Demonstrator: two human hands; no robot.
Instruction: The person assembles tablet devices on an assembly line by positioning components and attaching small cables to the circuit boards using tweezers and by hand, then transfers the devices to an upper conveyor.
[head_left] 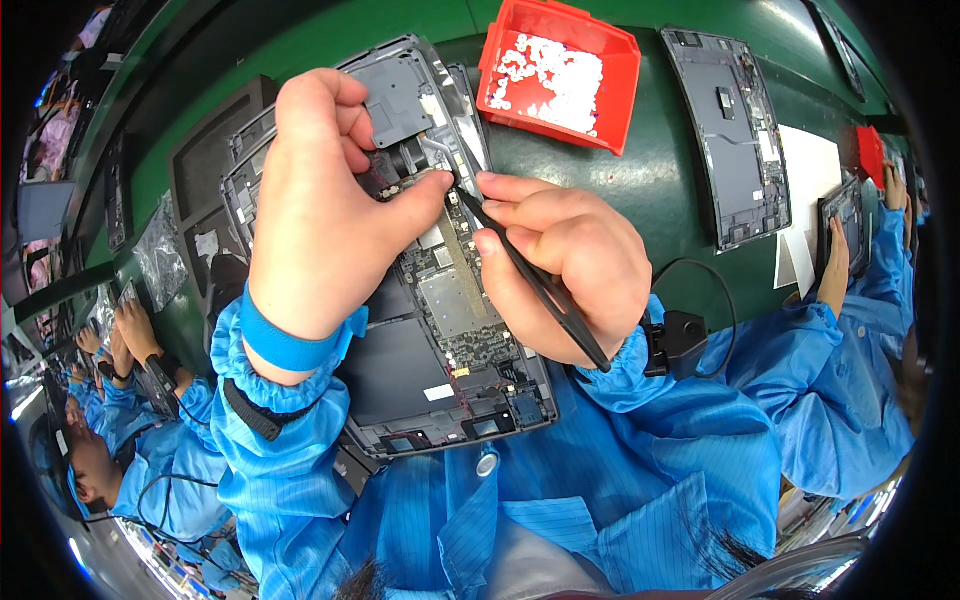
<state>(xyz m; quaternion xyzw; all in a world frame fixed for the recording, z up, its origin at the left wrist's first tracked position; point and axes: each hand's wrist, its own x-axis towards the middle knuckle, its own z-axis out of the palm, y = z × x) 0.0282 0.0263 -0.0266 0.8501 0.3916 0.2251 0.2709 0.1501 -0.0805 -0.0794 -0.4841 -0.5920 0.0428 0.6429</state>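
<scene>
An opened tablet-like device (385, 360) lies at a slant under both my hands, its long circuit board (455, 300) running down the middle. My right hand (580, 245) grips black tweezers (548, 288), whose tips reach the upper part of the board. Right beside those tips, my left hand (315, 190) presses its thumb on the board. The other left fingers are bent and apart from the thumb, over the device's upper part by a grey plate (397, 100). My left palm and fingers hide part of the device; any small part at the tweezer tips is too small to make out.
A red bin (612, 138) of small white parts stands beyond my right hand. Another opened device (700, 100) lies farther right on the green table (560, 185). A black cable (722, 300) loops by my right wrist. Co-workers in blue sit on both sides.
</scene>
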